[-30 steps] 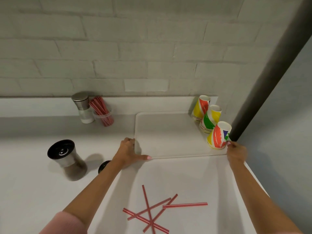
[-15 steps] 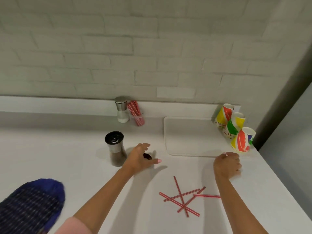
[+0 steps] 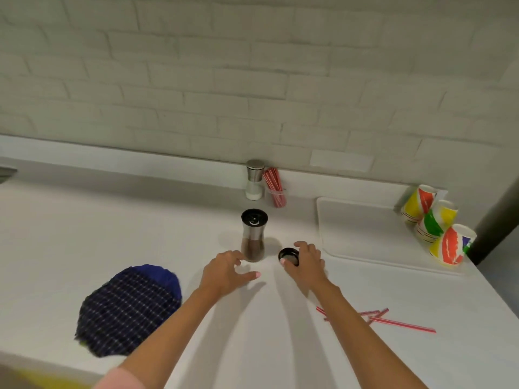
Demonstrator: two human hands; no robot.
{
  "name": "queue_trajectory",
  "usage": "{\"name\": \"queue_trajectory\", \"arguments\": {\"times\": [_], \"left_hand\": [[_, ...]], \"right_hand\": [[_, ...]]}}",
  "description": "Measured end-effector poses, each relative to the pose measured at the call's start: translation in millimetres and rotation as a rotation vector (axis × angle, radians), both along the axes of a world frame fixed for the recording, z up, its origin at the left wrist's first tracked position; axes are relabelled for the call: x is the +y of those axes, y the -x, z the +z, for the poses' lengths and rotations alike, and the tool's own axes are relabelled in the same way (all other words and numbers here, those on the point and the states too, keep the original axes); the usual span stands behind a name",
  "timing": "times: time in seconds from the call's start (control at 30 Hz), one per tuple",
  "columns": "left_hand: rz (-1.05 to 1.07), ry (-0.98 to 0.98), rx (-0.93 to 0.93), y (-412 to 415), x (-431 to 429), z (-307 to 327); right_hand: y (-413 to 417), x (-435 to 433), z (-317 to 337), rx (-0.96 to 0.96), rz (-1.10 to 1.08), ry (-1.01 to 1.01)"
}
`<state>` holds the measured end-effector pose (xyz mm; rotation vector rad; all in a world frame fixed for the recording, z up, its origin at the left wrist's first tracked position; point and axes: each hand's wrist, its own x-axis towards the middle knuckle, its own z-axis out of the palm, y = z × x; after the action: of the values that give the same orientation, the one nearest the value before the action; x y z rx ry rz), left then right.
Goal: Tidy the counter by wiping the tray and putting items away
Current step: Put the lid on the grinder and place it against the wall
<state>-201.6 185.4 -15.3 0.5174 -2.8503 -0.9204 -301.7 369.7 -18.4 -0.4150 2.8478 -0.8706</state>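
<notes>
Pink sleeve (image 3: 120,379), seemingly pink-painted nails.

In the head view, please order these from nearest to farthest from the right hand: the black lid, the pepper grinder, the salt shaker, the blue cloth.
From the right hand:
1. Black lid, at its fingertips.
2. Pepper grinder, just to the left.
3. Salt shaker, back by the wall.
4. Blue cloth, far left, near the counter's front edge.

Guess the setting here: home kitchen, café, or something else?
Probably a café or break-room drinks counter, though a home kitchen isn't ruled out: paper cups stacked by a serving tray, a jar of red straws, and a pepper grinder against a white brick wall.
</notes>
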Motion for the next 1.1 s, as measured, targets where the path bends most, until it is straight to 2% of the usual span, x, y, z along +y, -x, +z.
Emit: {"name": "queue_trajectory", "arguments": {"times": [0.1,0.27,0.4,0.53,0.6,0.7,0.87,1.0,1.1], "left_hand": [[0.083,0.018,-0.027,2,-8,2],[0.087,-0.053,0.020,18,-8,13],[0.101,-0.101,0.034,35,-2,21],[0.105,-0.236,0.095,45,4,22],[0.112,-0.259,0.129,48,5,20],[0.116,-0.269,0.164,49,6,16],[0.103,-0.281,0.176,49,9,16],[0.092,-0.286,0.174,50,12,16],[0.105,-0.298,0.177,50,15,16]], "right_hand": [[3,-11,2,-0.036,0.038,-0.065],[12,-14,-1,-0.078,0.076,-0.160],[18,-13,-4,-0.044,0.067,-0.130],[21,-7,2,-0.043,0.034,-0.094],[24,-3,11,-0.038,-0.003,-0.042],[31,0,34,-0.031,-0.056,0.168],[34,-14,87,0.036,0.038,0.516],[26,-33,106,0.057,0.117,0.589],[22,-43,97,0.031,0.151,0.554]]}}
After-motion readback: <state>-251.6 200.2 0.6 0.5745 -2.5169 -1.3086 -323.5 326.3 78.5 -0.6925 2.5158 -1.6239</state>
